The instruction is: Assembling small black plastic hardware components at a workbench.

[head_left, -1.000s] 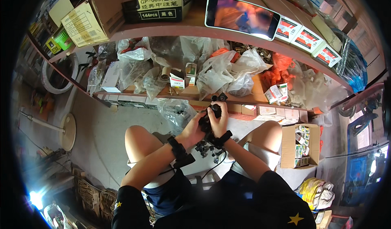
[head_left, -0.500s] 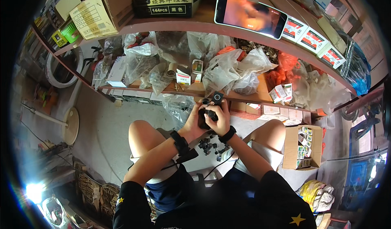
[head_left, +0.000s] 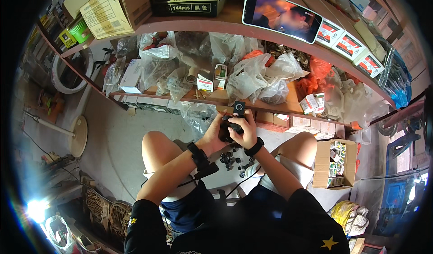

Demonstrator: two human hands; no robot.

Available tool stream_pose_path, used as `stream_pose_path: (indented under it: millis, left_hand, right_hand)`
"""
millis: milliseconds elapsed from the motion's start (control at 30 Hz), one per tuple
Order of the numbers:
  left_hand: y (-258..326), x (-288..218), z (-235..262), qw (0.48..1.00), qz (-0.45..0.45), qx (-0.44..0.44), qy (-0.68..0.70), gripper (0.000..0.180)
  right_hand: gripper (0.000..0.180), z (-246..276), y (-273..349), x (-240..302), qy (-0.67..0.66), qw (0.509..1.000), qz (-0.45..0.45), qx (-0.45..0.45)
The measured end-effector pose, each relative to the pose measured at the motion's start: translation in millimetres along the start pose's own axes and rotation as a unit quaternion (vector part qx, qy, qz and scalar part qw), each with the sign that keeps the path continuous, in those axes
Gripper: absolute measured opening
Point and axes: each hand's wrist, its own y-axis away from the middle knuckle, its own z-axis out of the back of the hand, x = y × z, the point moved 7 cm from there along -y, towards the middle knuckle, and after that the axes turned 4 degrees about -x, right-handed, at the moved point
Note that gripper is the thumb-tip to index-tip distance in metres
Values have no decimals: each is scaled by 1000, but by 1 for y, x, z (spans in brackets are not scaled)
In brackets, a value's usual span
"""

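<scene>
Close together between my knees, both hands are closed around small black parts. My left hand [head_left: 212, 136] is wrapped round a dark piece whose shape is mostly hidden by the fingers. My right hand [head_left: 248, 134] grips a black cylindrical part [head_left: 236, 128], its thumb lying against it. Above the right fingers stands a black square block [head_left: 239, 107] with a round ringed face; it seems held there too, though how it joins the rest cannot be told. Beneath my hands, several similar small black parts [head_left: 232, 161] lie in a loose pile on the floor.
Ahead is a wooden shelf [head_left: 189, 28] with plastic bags [head_left: 248, 75] and small boxes on its lower board. A phone [head_left: 282, 17] playing a video leans on the upper board. An open carton [head_left: 321, 163] of small boxes is at right; a round-based stand [head_left: 79, 136] is at left.
The black square block has turned so its ringed face shows more fully, and the dark round piece beside it has gone from sight. Both hands stay together in nearly the same place.
</scene>
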Motion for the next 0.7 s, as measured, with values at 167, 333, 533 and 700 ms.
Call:
stream_pose_path:
  millis: [167,333,533,700]
  left_hand:
    - [0,0,3,999,-11,-36,6,31]
    - [-1,-1,7,1000,7,-31,1,29]
    - [-2,-2,4,1000,-10,-14,3,30]
    - [-1,-4,3,1000,-31,-1,-7,27]
  right_hand:
    - [29,5,-5,5,-46,999,5,2]
    - [25,8,-6,2,-64,997,-21,-26]
    - [19,8,-6,-3,-68,997,-22,-28]
    - [17,8,-6,-5,-98,993,-25,-61]
